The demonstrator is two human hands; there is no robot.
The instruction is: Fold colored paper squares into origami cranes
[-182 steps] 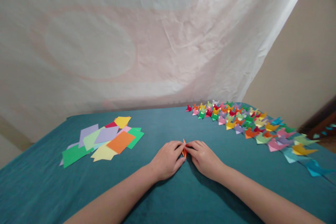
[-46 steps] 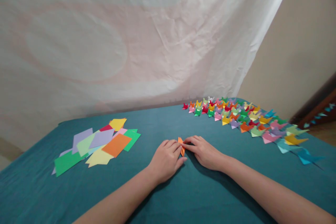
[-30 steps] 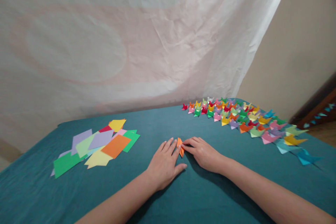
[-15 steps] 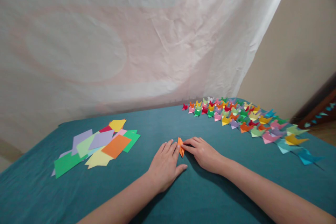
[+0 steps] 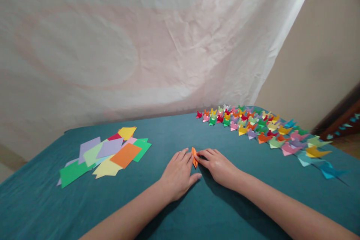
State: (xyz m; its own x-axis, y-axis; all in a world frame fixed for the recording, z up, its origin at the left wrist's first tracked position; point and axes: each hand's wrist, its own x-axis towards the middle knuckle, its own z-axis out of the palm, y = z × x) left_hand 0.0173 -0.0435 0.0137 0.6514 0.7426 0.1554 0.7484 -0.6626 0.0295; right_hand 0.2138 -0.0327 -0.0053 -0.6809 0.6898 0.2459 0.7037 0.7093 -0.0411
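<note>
A small folded orange paper (image 5: 194, 156) lies on the teal tablecloth (image 5: 180, 213) between my two hands. My left hand (image 5: 179, 174) rests flat with its fingers stretched out, its fingertips pressing the paper's left side. My right hand (image 5: 218, 166) has its fingers curled, and its fingertips pinch the paper's right edge. Most of the paper is hidden under the fingers.
A loose pile of flat coloured paper sheets (image 5: 105, 153) lies at the left. Rows of several small folded paper figures (image 5: 261, 129) run along the right side of the table. A white sheet (image 5: 140, 45) hangs behind; a beige wall (image 5: 323, 52) stands at right.
Over six seconds my left hand went from curled on the paper to lying flat beside it. In the last half second almost nothing moved apart from a slight camera shift.
</note>
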